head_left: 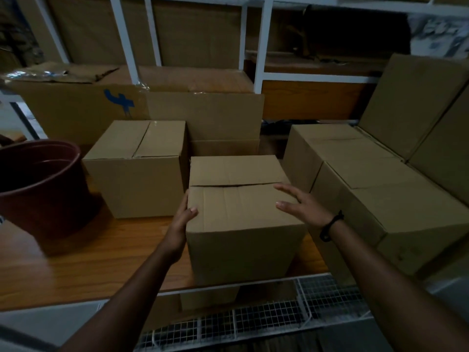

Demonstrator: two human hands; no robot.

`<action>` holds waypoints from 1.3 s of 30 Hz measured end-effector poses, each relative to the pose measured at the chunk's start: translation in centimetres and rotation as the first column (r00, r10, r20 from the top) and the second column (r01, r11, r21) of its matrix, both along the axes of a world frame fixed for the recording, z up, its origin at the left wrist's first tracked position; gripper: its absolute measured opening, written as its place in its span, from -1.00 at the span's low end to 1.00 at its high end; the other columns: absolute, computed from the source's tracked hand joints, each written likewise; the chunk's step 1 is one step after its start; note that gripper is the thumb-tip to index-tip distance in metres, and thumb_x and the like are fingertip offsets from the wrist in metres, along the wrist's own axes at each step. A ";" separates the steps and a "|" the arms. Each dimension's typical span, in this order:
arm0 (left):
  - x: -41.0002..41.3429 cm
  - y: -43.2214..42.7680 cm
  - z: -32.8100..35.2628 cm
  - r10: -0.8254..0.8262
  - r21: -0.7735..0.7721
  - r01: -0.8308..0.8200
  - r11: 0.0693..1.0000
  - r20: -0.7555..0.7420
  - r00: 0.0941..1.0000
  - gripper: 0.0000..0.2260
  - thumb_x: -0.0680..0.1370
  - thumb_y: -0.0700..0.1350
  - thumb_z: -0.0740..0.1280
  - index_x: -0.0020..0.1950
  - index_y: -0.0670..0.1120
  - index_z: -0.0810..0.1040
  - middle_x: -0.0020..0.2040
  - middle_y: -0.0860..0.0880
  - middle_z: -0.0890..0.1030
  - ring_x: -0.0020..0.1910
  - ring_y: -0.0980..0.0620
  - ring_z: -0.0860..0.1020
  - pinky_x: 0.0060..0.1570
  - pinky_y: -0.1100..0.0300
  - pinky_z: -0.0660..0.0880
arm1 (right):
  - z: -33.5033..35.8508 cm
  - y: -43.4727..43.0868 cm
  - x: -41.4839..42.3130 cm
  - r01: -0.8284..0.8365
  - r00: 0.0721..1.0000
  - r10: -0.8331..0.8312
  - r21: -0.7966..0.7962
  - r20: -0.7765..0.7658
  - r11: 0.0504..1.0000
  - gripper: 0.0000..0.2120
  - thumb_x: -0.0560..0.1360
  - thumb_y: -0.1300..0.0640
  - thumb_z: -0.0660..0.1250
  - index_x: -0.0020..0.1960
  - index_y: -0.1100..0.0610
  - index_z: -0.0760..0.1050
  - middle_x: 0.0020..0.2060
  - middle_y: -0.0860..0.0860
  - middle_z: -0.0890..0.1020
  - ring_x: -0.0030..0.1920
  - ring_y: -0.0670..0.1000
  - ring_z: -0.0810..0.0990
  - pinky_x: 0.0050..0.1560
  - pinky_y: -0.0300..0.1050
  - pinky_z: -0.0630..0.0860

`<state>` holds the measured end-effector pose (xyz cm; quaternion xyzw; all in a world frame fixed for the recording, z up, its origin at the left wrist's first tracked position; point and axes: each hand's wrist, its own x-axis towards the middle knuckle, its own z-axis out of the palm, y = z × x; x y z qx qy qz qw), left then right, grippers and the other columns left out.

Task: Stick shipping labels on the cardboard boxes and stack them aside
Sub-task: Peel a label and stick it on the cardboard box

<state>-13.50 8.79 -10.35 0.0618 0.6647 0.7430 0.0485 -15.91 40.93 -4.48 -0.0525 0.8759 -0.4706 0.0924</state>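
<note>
The plain brown cardboard box [241,212], flaps closed and bearing no label that I can see, stands near the front edge of the orange-brown wooden tabletop [101,255], between another closed carton [137,168] on its left and a row of similar cartons [380,199] on its right. The left hand [181,222] lies flat against the box's left wall with the thumb over the top edge, while the right hand [302,205] is spread, fingers straight, over the top's right edge; whether it touches I cannot tell. The box looks stiff and smooth-sided, its weight not readable here, so it is probably best clamped between palms on opposite walls, not lifted by the flaps.
</note>
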 end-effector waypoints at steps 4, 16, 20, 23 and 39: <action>-0.1 -0.2 0.7 -0.025 -0.041 0.024 0.999 -0.008 1.000 -0.22 0.37 0.28 0.38 0.54 0.12 0.23 0.38 -0.02 0.49 0.29 -0.08 0.51 0.19 -0.11 0.50 | 0.3 0.1 -0.3 -0.040 0.999 0.039 0.037 0.008 0.999 -0.47 0.53 -0.01 0.36 0.46 -0.11 0.30 0.47 -0.08 0.28 0.47 -0.01 0.22 0.30 -0.07 0.24; -0.3 0.0 2.2 -0.011 -0.125 0.017 0.992 0.044 0.999 -0.31 0.25 0.15 0.35 0.38 0.08 0.34 0.26 -0.08 0.51 0.18 -0.09 0.53 -0.05 0.14 0.53 | 0.4 0.7 0.0 -0.033 0.999 0.035 0.103 -0.018 0.994 -0.46 0.49 -0.06 0.39 0.43 -0.12 0.32 0.47 -0.07 0.30 0.47 0.03 0.25 0.39 0.11 0.30; -1.6 -0.4 3.5 -0.021 -0.205 0.040 0.978 0.095 0.995 -0.46 0.40 0.05 0.34 0.37 0.01 0.38 0.23 -0.12 0.54 0.12 -0.07 0.57 -0.08 0.14 0.51 | 1.3 0.7 -1.2 -0.044 0.999 0.046 0.176 -0.004 0.983 -0.50 0.51 -0.12 0.35 0.42 -0.14 0.34 0.47 -0.04 0.30 0.43 0.05 0.30 0.30 0.01 0.35; -3.6 -0.2 5.0 0.106 -0.232 -0.073 0.970 0.135 0.985 -0.56 0.60 -0.06 0.27 0.48 0.04 0.29 0.30 -0.07 0.48 0.08 0.03 0.52 -0.13 0.13 0.45 | 2.9 0.1 -3.4 -0.008 0.998 0.016 0.135 -0.059 0.991 -0.49 0.52 -0.13 0.32 0.44 -0.15 0.31 0.49 -0.01 0.28 0.46 0.05 0.27 0.39 0.12 0.31; -4.3 2.4 6.7 0.195 -0.235 -0.228 0.945 -0.157 0.968 -0.38 0.44 -0.19 0.51 0.47 0.01 0.40 0.41 0.05 0.41 0.32 0.04 0.44 0.29 0.09 0.45 | 2.8 -0.3 -3.7 0.143 0.971 -0.143 -0.010 -0.190 0.990 -0.23 0.42 -0.11 0.47 0.52 -0.20 0.16 0.53 -0.10 0.20 0.49 0.01 0.18 0.40 0.14 0.22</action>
